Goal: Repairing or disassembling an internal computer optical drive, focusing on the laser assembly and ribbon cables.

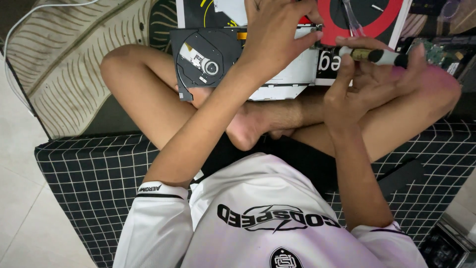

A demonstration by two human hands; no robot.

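Note:
An optical disc drive point(208, 62) with its black tray slid open rests across my crossed legs. My left hand point(277, 37) lies on top of the drive's silver body point(292, 74), fingers pressing it near its far right edge. My right hand point(369, 79) grips a small screwdriver point(374, 55) with a yellow and black handle, its tip pointing left toward the drive's right end. The tip itself is hidden behind my fingers.
A white box with a red ring and black print point(367, 20) lies beyond the drive. A green circuit board point(436, 52) sits at the right. I sit on a black grid-patterned cushion point(89, 173); a leaf-patterned mat point(74, 64) and a white cable point(20, 30) lie to the left.

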